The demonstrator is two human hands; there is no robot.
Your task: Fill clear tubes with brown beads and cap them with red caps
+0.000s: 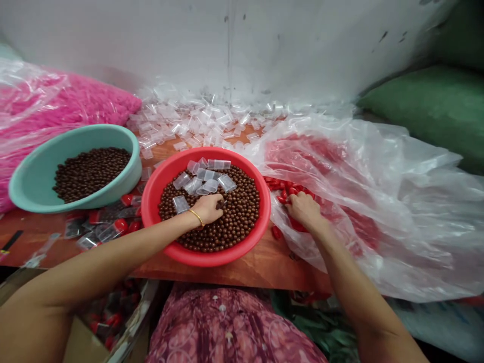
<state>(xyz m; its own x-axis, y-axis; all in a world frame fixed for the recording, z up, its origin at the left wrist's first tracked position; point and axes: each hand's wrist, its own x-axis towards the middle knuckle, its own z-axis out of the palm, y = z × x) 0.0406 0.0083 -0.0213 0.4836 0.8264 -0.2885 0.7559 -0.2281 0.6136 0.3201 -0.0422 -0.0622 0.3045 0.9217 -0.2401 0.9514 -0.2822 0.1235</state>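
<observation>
Over a red basin [151,201] of small brown balls [238,217] is my left hand [208,209], a gold bangle at its wrist. Its fingers are curled in at the balls, and what they hold is hidden. Several clear plastic tubes [227,182] lie on the balls just behind this hand. My right hand [304,207] reaches to the red plastic caps [282,198] at the mouth of a clear bag [408,201]. Its fingers are pinched down on a cap there, the tips partly hidden. One loose red cap [277,232] lies between basin and bag.
A teal basin [34,176] of brown balls stands at left, before a bag of pink pieces [83,98]. Filled red-capped tubes [109,229] lie beside it. Loose clear tubes [204,123] spread along the wall. A box [128,322] with capped tubes sits below the table edge.
</observation>
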